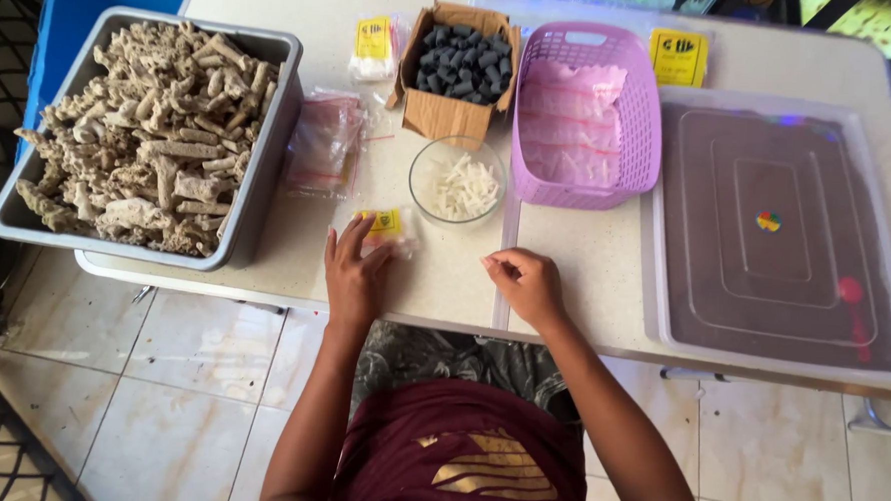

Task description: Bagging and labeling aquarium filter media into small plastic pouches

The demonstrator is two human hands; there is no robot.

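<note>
My left hand (353, 269) lies flat on the white table (585, 257) with its fingers apart, fingertips touching a small clear packet with a yellow label (388, 226). About a hand's width to the right, my right hand (526, 281) rests on the table with the fingers curled in; nothing shows in it. Just beyond the packet stands a round clear bowl (458, 181) of white pieces.
A grey tub (261, 162) of pale coral rubble fills the left. Clear bags (324, 142) lie beside it. Behind the bowl are a cardboard box (450, 112) of dark cylinders, a purple basket (640, 119) with pink-sealed bags, two yellow-labelled packets, and a clear lid (777, 235).
</note>
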